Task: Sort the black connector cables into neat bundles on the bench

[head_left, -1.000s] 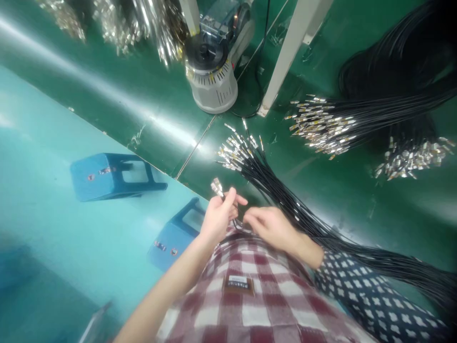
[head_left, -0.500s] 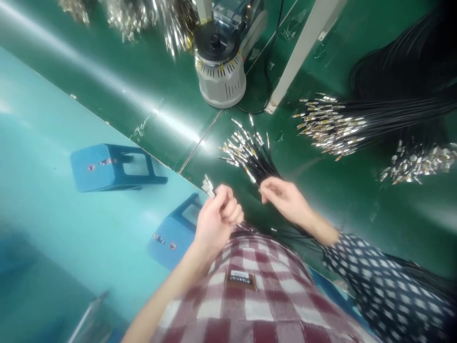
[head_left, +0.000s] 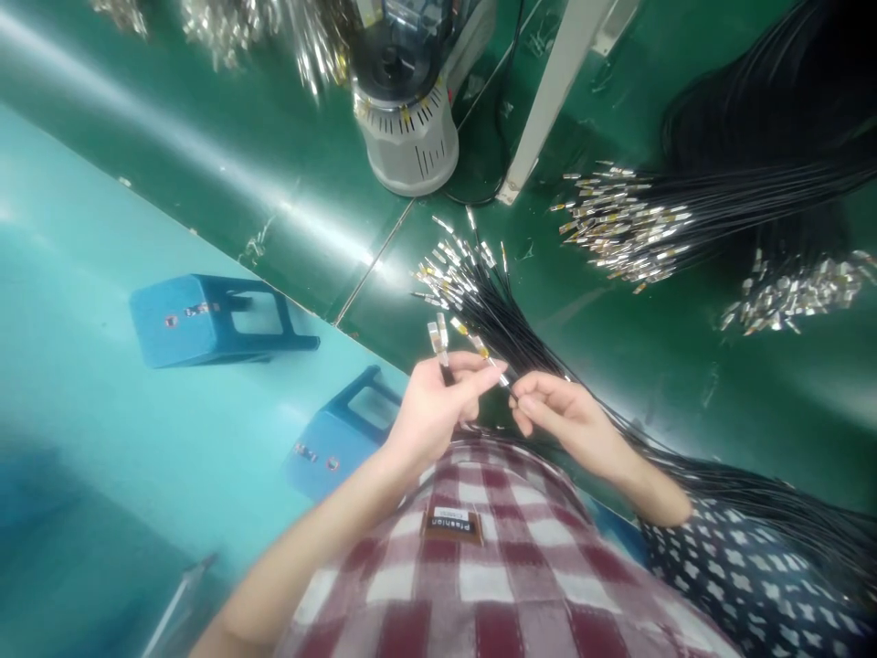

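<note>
My left hand [head_left: 442, 402] is closed around a few black cables whose silvery ends [head_left: 438, 338] stick up past the fingers. Its thumb and forefinger also touch a black cable with a silver and yellow tip [head_left: 480, 347]. My right hand [head_left: 558, 411] pinches that same cable just below the tip, close beside the left fingertips. Behind both hands a loose bundle of black cables [head_left: 511, 315] with metal ends lies on the green table [head_left: 308, 265]. How many cables the left hand holds is hidden by its fingers.
A grey-white machine [head_left: 411, 151] stands at the back beside a pale metal post [head_left: 548, 110]. More cable bundles [head_left: 623, 228] lie at right, and silvery pieces [head_left: 226, 27] at top left. Two blue stools [head_left: 206, 320] stand beyond the table edge at left.
My right hand has drawn away from the bundle toward my left hand, with a cable pinched in it. My left hand has turned, its thumb and forefinger reaching to that cable's tip.
</note>
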`<action>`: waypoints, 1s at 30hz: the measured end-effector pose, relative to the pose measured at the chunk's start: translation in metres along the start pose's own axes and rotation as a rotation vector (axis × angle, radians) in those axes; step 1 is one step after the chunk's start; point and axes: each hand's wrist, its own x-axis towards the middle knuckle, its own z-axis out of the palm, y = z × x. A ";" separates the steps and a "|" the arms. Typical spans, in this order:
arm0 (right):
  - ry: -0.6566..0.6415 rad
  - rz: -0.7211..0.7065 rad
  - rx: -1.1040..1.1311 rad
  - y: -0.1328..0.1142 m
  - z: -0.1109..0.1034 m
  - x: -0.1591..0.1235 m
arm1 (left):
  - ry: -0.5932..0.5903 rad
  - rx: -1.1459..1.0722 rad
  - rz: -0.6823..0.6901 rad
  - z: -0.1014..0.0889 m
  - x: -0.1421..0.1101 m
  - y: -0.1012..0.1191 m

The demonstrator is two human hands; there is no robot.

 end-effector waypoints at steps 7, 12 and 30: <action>-0.018 0.012 0.008 0.008 -0.002 -0.001 | 0.026 -0.054 0.065 -0.003 0.004 -0.001; 0.010 -0.042 -0.225 0.002 0.000 0.003 | 0.057 -0.006 0.050 -0.003 0.002 -0.006; 0.214 -0.461 -0.941 0.056 -0.008 0.008 | 0.157 -0.196 0.056 -0.011 0.002 -0.008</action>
